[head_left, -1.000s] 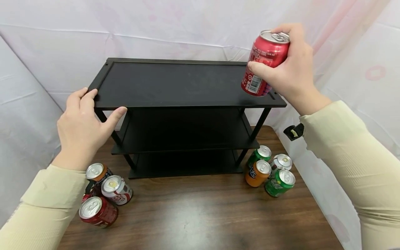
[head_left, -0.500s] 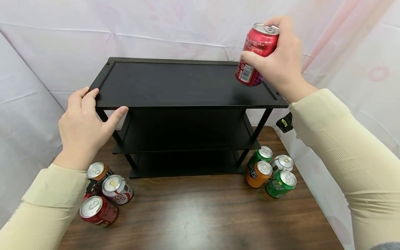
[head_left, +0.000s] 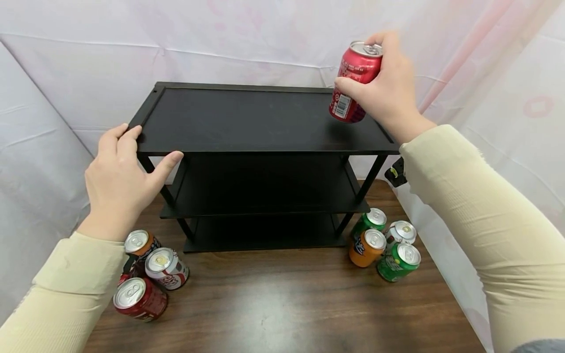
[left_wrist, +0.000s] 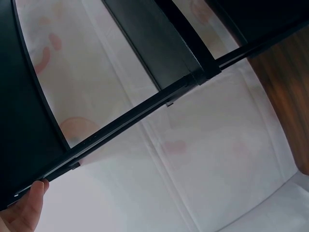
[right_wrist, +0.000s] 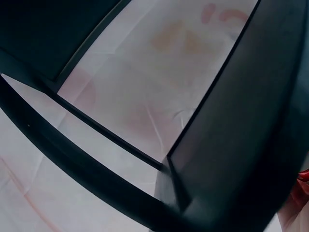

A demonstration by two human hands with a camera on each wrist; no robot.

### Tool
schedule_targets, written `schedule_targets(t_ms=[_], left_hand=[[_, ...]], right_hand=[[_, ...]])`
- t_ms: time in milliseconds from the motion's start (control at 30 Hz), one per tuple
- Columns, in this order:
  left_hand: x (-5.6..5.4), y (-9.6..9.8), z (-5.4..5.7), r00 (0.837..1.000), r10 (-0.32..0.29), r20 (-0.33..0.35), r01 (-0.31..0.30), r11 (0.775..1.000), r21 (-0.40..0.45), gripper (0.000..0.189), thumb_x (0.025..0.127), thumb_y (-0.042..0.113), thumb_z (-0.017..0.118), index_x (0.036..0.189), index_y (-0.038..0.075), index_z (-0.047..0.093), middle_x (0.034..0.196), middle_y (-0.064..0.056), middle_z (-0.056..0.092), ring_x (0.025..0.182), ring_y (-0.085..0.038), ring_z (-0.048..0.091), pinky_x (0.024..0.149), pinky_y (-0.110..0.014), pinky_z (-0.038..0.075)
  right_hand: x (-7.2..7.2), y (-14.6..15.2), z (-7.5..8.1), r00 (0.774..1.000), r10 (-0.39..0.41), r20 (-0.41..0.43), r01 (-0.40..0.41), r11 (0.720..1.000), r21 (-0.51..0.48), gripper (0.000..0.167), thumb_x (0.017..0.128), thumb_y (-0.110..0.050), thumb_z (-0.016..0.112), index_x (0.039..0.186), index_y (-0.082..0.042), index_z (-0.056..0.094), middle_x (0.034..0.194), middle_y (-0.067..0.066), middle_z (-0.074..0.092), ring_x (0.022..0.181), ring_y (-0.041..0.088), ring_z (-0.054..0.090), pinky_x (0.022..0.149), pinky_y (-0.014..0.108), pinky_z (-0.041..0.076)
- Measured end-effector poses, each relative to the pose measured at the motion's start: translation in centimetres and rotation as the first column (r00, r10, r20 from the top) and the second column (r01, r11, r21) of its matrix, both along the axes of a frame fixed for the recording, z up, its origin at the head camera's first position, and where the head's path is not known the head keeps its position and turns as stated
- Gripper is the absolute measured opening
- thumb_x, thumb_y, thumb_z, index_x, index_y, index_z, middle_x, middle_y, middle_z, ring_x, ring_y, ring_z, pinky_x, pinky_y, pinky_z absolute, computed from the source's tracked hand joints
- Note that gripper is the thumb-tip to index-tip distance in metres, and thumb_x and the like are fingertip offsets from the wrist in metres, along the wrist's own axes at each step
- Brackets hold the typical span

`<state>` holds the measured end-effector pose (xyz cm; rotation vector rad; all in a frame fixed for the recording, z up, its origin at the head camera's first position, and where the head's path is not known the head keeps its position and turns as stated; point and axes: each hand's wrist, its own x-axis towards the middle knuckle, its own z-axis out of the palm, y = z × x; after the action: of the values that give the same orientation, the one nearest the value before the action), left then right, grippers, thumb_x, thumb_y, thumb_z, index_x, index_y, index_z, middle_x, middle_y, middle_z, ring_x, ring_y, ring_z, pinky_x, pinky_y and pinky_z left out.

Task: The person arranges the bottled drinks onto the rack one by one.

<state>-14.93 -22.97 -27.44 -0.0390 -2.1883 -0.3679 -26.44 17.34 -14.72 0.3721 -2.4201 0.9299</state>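
My right hand (head_left: 388, 81) holds a red soda can (head_left: 359, 64) over the right part of a black three-tier rack (head_left: 247, 117). The can tilts, its base above the top shelf, thumb on its near side and a finger on its lid. At the right wrist view's edge only a bit of the can (right_wrist: 304, 177) shows. My left hand (head_left: 116, 179) grips the rack's front left corner, fingertips over the side edge and thumb by the front edge. In the left wrist view, fingertips (left_wrist: 36, 193) touch the rack's edge (left_wrist: 120, 116).
Several cans (head_left: 164, 267) stand on the wooden table (head_left: 265, 294) at the left, partly behind my left sleeve. Another cluster, green, orange and white cans (head_left: 366, 247), stands right of the rack. White cloth (head_left: 247, 39) hangs behind and at both sides.
My right hand has carried the red can leftward, up and then slightly down, over the top shelf's right side. My left hand keeps its place on the rack's corner.
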Motion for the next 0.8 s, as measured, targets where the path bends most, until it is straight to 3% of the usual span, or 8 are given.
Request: schedule_targets(t_ms=[800], left_hand=[[-0.07, 0.15, -0.10, 1.000, -0.003, -0.014, 0.003, 1.000, 0.000, 0.083, 0.082, 0.062, 0.068, 0.134, -0.002, 0.058, 0.136, -0.025, 0.055, 0.085, -0.056, 0.060, 0.059, -0.067, 0.042]], right_hand=[[-0.54, 0.08, -0.81, 0.997, -0.038, 0.062, 0.037, 0.999, 0.009, 0.065, 0.081, -0.047, 0.073, 0.131, -0.021, 0.040, 0.135, 0.006, 0.060, 0.117, 0.020, 0.061, 0.100, 0.037, 0.052]])
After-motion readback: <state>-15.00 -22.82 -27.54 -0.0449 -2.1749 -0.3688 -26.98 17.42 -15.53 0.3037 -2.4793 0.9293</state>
